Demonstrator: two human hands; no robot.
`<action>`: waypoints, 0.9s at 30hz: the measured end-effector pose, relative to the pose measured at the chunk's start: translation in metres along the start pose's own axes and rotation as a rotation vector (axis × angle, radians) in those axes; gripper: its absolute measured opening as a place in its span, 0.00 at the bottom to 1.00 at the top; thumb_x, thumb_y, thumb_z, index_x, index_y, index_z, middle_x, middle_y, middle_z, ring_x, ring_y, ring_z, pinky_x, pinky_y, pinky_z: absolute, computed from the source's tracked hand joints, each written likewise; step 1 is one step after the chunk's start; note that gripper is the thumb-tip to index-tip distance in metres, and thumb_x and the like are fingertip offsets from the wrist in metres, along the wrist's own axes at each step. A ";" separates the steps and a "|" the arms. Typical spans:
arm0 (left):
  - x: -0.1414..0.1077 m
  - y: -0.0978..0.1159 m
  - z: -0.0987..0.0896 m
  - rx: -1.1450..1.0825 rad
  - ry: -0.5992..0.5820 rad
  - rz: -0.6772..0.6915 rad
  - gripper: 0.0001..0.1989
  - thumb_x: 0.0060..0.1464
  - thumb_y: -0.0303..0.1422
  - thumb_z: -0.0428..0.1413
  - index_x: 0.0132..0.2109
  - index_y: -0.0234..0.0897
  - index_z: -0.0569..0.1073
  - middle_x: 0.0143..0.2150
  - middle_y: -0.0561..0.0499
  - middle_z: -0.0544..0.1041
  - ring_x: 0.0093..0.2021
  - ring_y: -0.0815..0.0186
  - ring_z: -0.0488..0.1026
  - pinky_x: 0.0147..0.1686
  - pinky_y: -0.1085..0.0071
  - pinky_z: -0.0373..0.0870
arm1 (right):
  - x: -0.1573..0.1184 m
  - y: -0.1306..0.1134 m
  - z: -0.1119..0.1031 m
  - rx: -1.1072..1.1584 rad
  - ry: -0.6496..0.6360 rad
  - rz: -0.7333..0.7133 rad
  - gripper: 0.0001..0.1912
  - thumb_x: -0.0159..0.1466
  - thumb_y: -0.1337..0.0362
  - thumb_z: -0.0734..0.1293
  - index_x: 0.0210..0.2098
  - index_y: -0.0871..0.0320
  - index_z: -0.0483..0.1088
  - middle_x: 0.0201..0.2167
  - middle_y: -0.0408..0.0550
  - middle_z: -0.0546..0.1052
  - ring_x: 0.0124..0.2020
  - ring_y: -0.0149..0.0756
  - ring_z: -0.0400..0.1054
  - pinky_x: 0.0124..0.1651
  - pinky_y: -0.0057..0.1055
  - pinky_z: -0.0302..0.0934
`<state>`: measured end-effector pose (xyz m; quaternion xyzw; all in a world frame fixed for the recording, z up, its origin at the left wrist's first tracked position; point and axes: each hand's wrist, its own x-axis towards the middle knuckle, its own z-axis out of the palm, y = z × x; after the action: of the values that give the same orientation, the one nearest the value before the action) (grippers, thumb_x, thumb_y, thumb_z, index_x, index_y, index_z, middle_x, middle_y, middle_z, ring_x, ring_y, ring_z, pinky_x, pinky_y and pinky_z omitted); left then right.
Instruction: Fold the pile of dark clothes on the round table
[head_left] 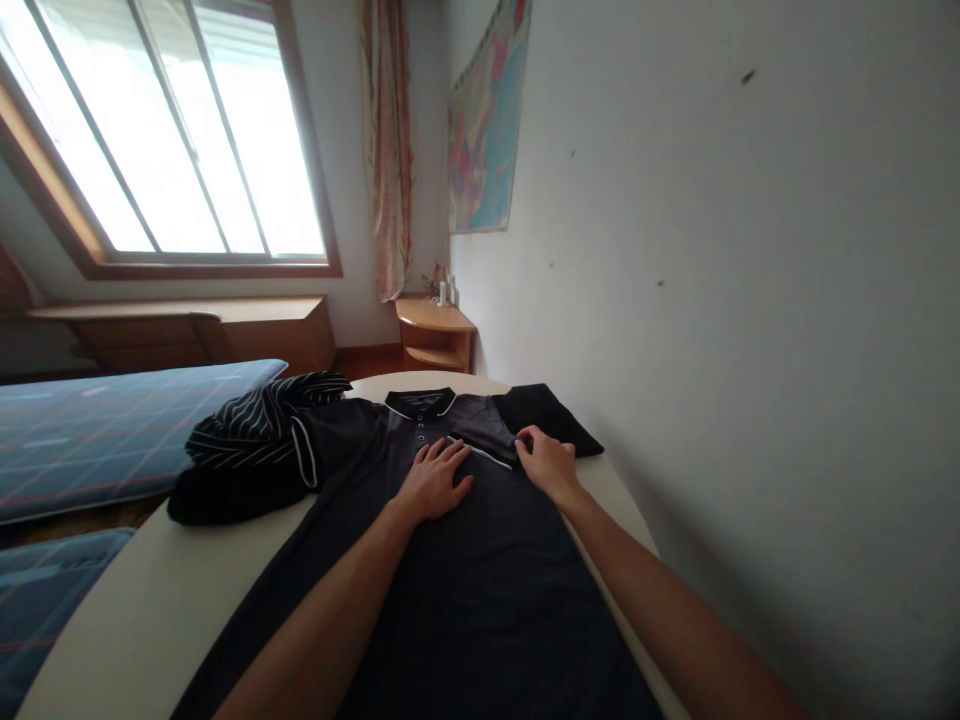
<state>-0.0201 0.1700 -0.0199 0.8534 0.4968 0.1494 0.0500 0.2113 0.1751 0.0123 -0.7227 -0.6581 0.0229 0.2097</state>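
A dark polo shirt (480, 570) lies spread front side up, its black collar (420, 402) with white edging at the far end. Its right-hand sleeve is folded inward over the chest, the white-trimmed cuff running slantwise. My left hand (435, 480) rests flat on the chest below the buttons, fingers spread, touching the folded sleeve's tip. My right hand (546, 462) pinches the sleeve's outer edge near the end of the white trim. On the left, the other sleeve (337, 440) stretches out toward a heap of black and striped clothing (251, 430).
Under the shirt is a pale rounded table (180, 590). Folded black cloth (551, 415) lies at its far right, close to the white wall (750, 350). A blue plaid mattress (112, 430) is on the left. Behind stand a corner shelf (435, 315) and a wooden desk (270, 310) below the window.
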 end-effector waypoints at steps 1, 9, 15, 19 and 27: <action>-0.001 0.000 0.000 -0.002 -0.007 0.003 0.31 0.62 0.48 0.48 0.69 0.47 0.59 0.71 0.52 0.57 0.71 0.49 0.50 0.67 0.46 0.46 | 0.001 -0.001 0.000 -0.024 -0.003 -0.008 0.11 0.68 0.58 0.61 0.47 0.52 0.70 0.38 0.48 0.80 0.43 0.41 0.73 0.48 0.37 0.49; -0.012 -0.002 -0.003 0.016 -0.038 0.048 0.30 0.63 0.50 0.46 0.69 0.47 0.59 0.72 0.50 0.54 0.72 0.50 0.46 0.68 0.47 0.42 | -0.008 -0.008 0.005 -0.139 0.055 -0.127 0.12 0.67 0.64 0.60 0.48 0.53 0.71 0.44 0.50 0.78 0.46 0.39 0.71 0.48 0.36 0.49; -0.010 -0.002 -0.002 0.000 -0.043 0.028 0.31 0.62 0.50 0.47 0.69 0.47 0.59 0.72 0.48 0.53 0.72 0.50 0.45 0.68 0.48 0.42 | -0.009 -0.003 0.003 0.017 0.071 -0.131 0.15 0.67 0.65 0.60 0.53 0.52 0.69 0.48 0.49 0.77 0.46 0.38 0.71 0.46 0.32 0.56; -0.006 -0.003 -0.001 -0.015 -0.032 0.022 0.31 0.61 0.50 0.49 0.68 0.48 0.60 0.72 0.49 0.55 0.72 0.50 0.47 0.68 0.48 0.43 | -0.003 0.000 -0.003 0.181 0.067 -0.081 0.14 0.66 0.64 0.62 0.51 0.53 0.70 0.46 0.48 0.78 0.46 0.38 0.72 0.44 0.30 0.60; -0.002 -0.003 0.002 -0.053 -0.001 0.018 0.30 0.61 0.48 0.50 0.67 0.46 0.61 0.71 0.48 0.58 0.71 0.50 0.49 0.68 0.47 0.45 | 0.003 -0.001 -0.009 0.248 0.034 -0.028 0.13 0.64 0.63 0.65 0.48 0.53 0.73 0.40 0.47 0.79 0.42 0.38 0.73 0.42 0.29 0.62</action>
<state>-0.0230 0.1704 -0.0233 0.8564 0.4847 0.1627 0.0716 0.2137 0.1757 0.0221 -0.6823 -0.6568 0.0889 0.3086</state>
